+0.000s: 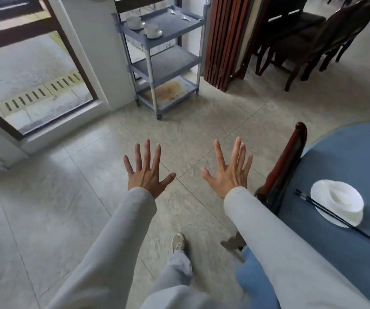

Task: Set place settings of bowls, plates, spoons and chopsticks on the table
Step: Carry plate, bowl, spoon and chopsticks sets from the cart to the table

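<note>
1. One setting lies on the desk (pixel 347 157) at the right: a white plate (pixel 344 219) with a white bowl (pixel 338 197) on it, and dark chopsticks (pixel 333 214) along the plate's left edge, apparently crossing its rim. No spoon shows at this place.
2. More ware waits on the top shelf of the blue-grey trolley (pixel 164 63), well apart from the desk: two further bowls on their plates (pixel 135 22) (pixel 152 31), and pale spoons (pixel 179 14) at the shelf's far side. No more chopsticks are visible there.
3. Both hands carry nothing. The left hand (pixel 146 175) and right hand (pixel 228 175) are held out over the floor, palms down, fingers (pixel 147 150) straight and spread wide apart.
4. By my judgement the task is early or midway: one place is nearly complete, at least two sets are left to fetch, and the spoons are not yet laid. Only part of the desk shows, so other places may exist out of view.
5. The desk is round-edged under a blue cloth, with a dark red wooden chair (pixel 286 166) pushed against it.
6. The floor (pixel 68 197) is pale stone-look tile. A glass door (pixel 34 63) stands at the left; folded red-brown wooden panels (pixel 224 41) and dark dining chairs (pixel 313 36) stand beyond the trolley
</note>
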The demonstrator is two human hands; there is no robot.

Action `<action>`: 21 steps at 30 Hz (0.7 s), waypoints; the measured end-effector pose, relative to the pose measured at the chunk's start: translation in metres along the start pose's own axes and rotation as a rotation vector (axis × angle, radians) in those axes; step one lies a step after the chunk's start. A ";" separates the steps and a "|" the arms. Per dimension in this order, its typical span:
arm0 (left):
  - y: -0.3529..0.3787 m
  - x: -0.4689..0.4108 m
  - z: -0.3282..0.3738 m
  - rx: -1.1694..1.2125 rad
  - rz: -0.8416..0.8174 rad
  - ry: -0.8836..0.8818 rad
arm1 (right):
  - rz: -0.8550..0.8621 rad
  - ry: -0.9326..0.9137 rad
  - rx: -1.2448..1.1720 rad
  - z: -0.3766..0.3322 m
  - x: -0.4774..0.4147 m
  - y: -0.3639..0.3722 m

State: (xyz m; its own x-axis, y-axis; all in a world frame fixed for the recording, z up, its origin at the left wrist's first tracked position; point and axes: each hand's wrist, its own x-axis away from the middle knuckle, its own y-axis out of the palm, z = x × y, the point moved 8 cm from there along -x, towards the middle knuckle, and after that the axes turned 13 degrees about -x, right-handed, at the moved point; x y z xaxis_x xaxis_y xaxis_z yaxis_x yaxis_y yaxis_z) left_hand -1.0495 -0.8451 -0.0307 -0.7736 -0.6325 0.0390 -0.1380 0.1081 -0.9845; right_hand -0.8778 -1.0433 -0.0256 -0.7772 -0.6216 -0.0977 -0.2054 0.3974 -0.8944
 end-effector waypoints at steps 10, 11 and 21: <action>-0.022 -0.205 -0.021 0.052 0.017 0.048 | 0.094 0.040 0.008 -0.024 -0.193 0.003; -0.022 -0.224 -0.022 0.055 0.013 0.053 | 0.092 0.048 0.003 -0.025 -0.213 0.008; -0.014 -0.445 -0.040 0.046 0.018 0.038 | 0.073 0.064 -0.010 -0.026 -0.432 0.063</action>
State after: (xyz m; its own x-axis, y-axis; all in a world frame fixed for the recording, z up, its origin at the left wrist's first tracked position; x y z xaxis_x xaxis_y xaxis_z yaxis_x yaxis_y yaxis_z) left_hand -0.7281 -0.5345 -0.0271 -0.7989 -0.6009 0.0268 -0.0958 0.0831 -0.9919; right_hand -0.5704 -0.7323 -0.0282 -0.8266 -0.5467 -0.1337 -0.1530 0.4470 -0.8814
